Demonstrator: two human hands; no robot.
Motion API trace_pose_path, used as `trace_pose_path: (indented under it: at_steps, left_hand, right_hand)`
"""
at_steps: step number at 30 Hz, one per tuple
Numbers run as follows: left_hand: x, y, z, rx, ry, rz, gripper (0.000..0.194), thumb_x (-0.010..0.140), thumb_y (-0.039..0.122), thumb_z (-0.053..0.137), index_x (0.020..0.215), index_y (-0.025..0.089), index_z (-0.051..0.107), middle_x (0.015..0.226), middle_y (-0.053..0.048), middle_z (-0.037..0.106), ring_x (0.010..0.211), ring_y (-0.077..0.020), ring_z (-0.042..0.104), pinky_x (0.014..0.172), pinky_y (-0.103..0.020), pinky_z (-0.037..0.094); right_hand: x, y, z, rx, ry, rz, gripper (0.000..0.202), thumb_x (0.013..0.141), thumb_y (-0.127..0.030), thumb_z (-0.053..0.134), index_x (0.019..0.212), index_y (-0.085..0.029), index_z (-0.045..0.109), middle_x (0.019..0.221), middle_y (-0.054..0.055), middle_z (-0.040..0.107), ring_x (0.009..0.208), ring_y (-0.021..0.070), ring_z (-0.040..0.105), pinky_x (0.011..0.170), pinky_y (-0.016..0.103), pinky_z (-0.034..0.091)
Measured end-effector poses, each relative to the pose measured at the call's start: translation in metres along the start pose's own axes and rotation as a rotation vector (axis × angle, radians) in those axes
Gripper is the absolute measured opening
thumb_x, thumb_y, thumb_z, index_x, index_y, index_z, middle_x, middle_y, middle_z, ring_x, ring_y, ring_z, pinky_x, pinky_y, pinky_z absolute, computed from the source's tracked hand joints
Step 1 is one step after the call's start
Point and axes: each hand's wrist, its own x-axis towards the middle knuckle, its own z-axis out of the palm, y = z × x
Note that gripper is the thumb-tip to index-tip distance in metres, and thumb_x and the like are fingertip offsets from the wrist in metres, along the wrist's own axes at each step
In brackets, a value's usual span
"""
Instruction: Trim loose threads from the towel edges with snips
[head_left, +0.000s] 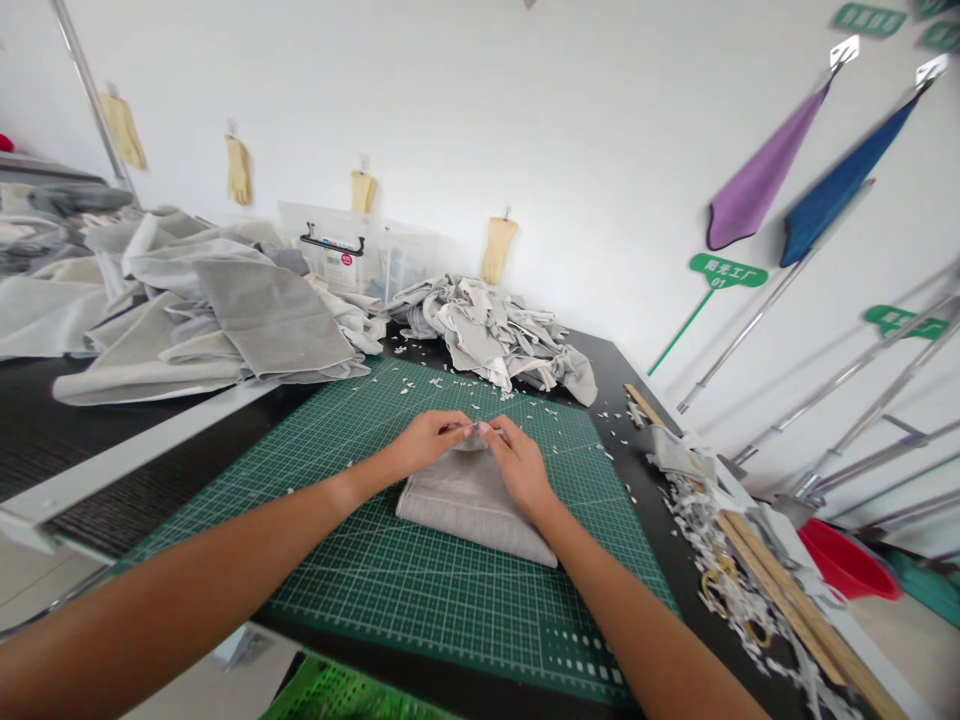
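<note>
A folded piece of light grey cloth (476,505) lies on the green cutting mat (360,590). At its far edge my left hand (433,440) pinches the cloth between thumb and fingers. Close beside it, nearly touching, my right hand (517,460) pinches the same edge from the right. Between the fingertips the cloth is raised a little. Whether a smaller item is held there is too small to tell. Small white scraps (544,410) are scattered over the far part of the mat.
Grey cloth pieces (270,315) are heaped at the left, with another pile (495,330) beyond the mat. A clear plastic box (337,255) stands by the wall. Along the right edge lie wooden strips (780,590), scissors (720,590) and shredded trimmings (694,515).
</note>
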Motion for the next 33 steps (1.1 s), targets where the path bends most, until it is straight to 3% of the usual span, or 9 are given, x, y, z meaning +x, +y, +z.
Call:
trace_pose_path:
  at_steps: [18, 33]
  left_hand:
    - [-0.0002, 0.0015, -0.0002, 0.034, 0.032, -0.01, 0.03, 0.095, 0.039, 0.051, 0.098, 0.018, 0.072, 0.087, -0.003, 0.071, 0.082, -0.0163, 0.062, 0.079, -0.027, 0.048]
    - [-0.0001, -0.0005, 0.0009, 0.015, -0.021, 0.004, 0.03, 0.095, 0.038, 0.05, 0.094, 0.017, 0.071, 0.089, -0.002, 0.071, 0.082, -0.0156, 0.062, 0.077, -0.025, 0.046]
  right_hand:
    - [-0.0073, -0.0082, 0.0037, -0.112, -0.032, 0.0, 0.043, 0.1, -0.061, 0.033, 0.094, -0.028, 0.061, 0.078, -0.003, 0.065, 0.073, 0.0163, 0.061, 0.063, 0.024, 0.031]
    - [-0.0078, -0.0095, 0.0014, -0.12, -0.048, -0.016, 0.044, 0.101, -0.058, 0.03, 0.092, -0.027, 0.059, 0.08, -0.002, 0.067, 0.075, 0.0163, 0.062, 0.065, 0.024, 0.034]
